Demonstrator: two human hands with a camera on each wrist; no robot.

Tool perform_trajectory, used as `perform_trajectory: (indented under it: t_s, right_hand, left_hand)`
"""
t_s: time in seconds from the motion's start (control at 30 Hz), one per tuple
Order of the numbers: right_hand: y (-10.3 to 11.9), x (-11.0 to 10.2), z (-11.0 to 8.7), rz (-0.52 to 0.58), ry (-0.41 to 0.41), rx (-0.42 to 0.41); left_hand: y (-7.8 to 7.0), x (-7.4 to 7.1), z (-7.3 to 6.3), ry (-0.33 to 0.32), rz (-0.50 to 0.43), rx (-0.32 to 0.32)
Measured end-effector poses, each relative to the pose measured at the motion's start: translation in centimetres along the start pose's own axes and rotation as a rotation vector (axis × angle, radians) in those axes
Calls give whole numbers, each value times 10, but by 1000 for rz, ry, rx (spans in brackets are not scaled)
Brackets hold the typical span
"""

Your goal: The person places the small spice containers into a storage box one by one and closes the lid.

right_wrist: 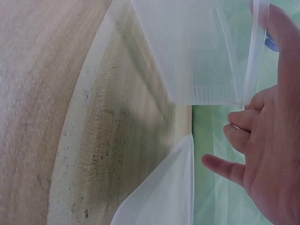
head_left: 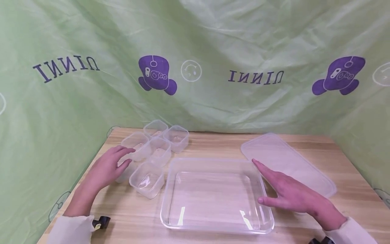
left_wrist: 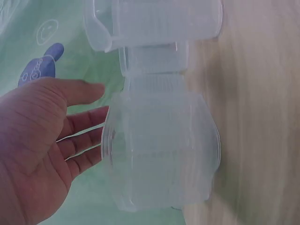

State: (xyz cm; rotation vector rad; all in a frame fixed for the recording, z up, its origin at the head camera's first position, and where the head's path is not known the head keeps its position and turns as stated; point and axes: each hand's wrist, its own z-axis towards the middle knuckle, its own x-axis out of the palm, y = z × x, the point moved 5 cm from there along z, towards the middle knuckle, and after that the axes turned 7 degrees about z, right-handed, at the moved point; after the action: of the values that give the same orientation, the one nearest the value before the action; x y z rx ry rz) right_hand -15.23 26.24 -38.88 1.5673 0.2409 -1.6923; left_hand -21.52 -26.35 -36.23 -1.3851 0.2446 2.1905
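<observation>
A large clear rectangular plastic container (head_left: 213, 200) stands on the table in the head view. My right hand (head_left: 289, 191) is at its right side, fingers extended and thumb apart, fingertips right at the rim. From the right wrist, the fingers (right_wrist: 236, 136) show loosely spread beside the container's wall (right_wrist: 211, 70). To the left, my left hand (head_left: 106, 166) reaches over a small clear container (head_left: 124, 174), partly hiding it. In the left wrist view, the thumb and fingers (left_wrist: 84, 91) are relaxed and spread near the rim of a small container (left_wrist: 159, 154).
Several more small clear containers, among them a near one (head_left: 147, 181) and a far one (head_left: 176, 140), cluster left of the large container. A flat translucent lid (head_left: 292, 162) lies to the right on the wood-grain table (head_left: 213, 145). Green printed cloth (head_left: 210, 108) hangs around the table.
</observation>
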Motion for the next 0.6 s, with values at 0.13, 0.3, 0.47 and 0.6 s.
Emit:
perform_trajectory:
  t_s: [0.13,0.3,0.47,0.6]
  right_hand:
    - [1,2,0,0,0,-2]
    - [1,4,0,-2,0,2]
    - [-1,5,1,-14,7,10]
    - [-2,4,-1,-23,5,22]
  left_hand:
    - [5,1,-9,45,9,-47]
    - [9,0,-16,74,21,-70]
    - [11,0,-16,104,39,-92]
    - [11,4,-11,158,46,-102]
